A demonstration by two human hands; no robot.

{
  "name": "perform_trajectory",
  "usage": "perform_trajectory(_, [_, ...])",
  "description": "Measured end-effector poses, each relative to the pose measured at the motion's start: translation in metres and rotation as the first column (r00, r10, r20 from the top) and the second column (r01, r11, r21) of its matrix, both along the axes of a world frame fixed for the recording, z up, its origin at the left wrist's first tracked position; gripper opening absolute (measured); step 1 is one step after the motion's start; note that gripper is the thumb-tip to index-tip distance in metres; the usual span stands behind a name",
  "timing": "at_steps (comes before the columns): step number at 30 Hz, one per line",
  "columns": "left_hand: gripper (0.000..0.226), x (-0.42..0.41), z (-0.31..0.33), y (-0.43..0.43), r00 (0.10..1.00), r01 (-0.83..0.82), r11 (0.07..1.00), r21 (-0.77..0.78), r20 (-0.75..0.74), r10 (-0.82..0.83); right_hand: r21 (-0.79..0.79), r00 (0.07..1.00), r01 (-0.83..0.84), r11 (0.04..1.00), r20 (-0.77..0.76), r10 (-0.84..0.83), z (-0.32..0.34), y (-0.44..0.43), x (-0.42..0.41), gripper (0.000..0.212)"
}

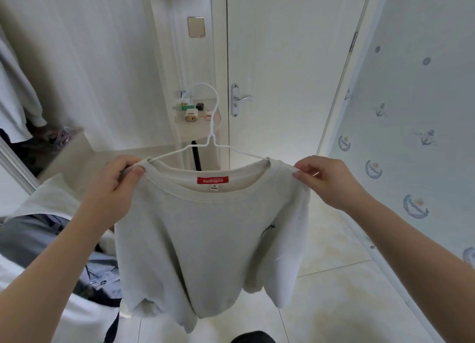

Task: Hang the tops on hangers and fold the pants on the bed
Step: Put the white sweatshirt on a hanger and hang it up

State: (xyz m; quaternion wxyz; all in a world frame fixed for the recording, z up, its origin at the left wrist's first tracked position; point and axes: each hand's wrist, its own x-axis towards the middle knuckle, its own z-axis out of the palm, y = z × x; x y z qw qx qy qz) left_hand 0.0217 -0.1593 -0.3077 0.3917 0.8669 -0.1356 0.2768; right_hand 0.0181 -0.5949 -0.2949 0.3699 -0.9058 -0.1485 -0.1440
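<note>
– Forearms nearest, both stretched forward from the bottom corners, holding up a pale grey top in mid-air, clear of bed and floor
– Far along with the job?
– One piece nearly done, plenty left, by the look. Bed at lower left, with a grey-blue garment lying rumpled on it and something dark at its edge; tops or pants, cannot tell. Nothing folded in view
– And the hands?
– Left hand curled over the left shoulder of the top, thumb and fingers pinched on the cloth, probably on the wire beneath too. Right hand much the same on the other shoulder, but lighter: thumb and fingertips nipping the seam
– Hanger in yet?
– White wire hanger already inside the neck, hook standing up out of the collar. Only squaring the shoulders left, then finding a rail; none in sight, so cannot say where
– Anything in the way?
– Hardly. Anchor-patterned wall to the right, closed door straight ahead, another pale garment hanging at the far left edge. Small shelf of chargers behind the hook, well apart from it. Smallest of all, red label inside the collar, facing this way
</note>
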Motion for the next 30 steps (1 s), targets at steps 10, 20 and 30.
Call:
perform_trajectory(10, [0.032, 0.0, -0.003, -0.002, 0.999, 0.005, 1.0, -0.009, -0.05, -0.006, -0.385, 0.989, 0.017, 0.923, 0.14, 0.04, -0.002, 0.013, -0.006, 0.023])
perform_trajectory(20, [0.006, -0.001, -0.006, -0.043, 0.984, 0.16, 0.987, 0.022, -0.086, -0.158, 0.091, 0.907, -0.306, 0.948, -0.276, 0.319, 0.039, 0.097, 0.006, 0.019])
perform_trajectory(30, [0.042, -0.022, -0.039, -0.002, 0.777, 0.15, 0.969, -0.198, -0.582, -0.239, 0.302, 0.926, -0.15, 0.941, -0.29, 0.241, 0.032, 0.072, 0.011, 0.027])
